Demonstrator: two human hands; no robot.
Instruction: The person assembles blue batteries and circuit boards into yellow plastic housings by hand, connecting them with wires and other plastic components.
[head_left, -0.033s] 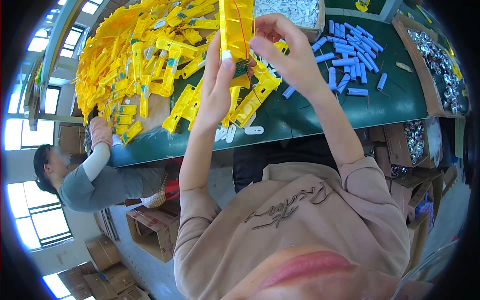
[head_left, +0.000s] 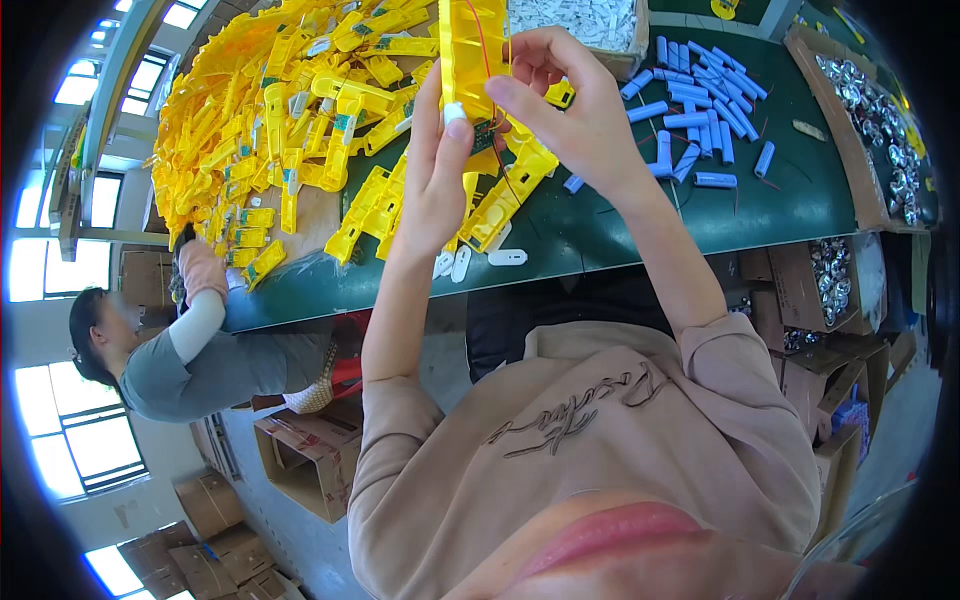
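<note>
My left hand (head_left: 437,180) is closed around a long yellow plastic housing (head_left: 468,55), held upright above the table. A small white piece (head_left: 453,111) sits at its edge by my left thumb. Lower on it shows part of a green circuit board (head_left: 483,135). A thin red wire (head_left: 482,45) runs down along the housing. My right hand (head_left: 575,105) is at its right side, fingers curled, thumb tip over the wire. What those fingers hold is hidden. Below lie more yellow housings (head_left: 500,205) and a white oval plate (head_left: 507,257).
A large heap of yellow housings (head_left: 240,110) covers the green table (head_left: 620,250) on the left. Blue cylindrical cells (head_left: 715,180) with wires lie to the right. Boxes of white parts (head_left: 575,22) and shiny metal parts (head_left: 870,130) stand beyond. A co-worker (head_left: 190,365) reaches in at left.
My right thumb has shifted slightly left, onto the housing and its red wire. My left hand keeps its hold with hardly any movement.
</note>
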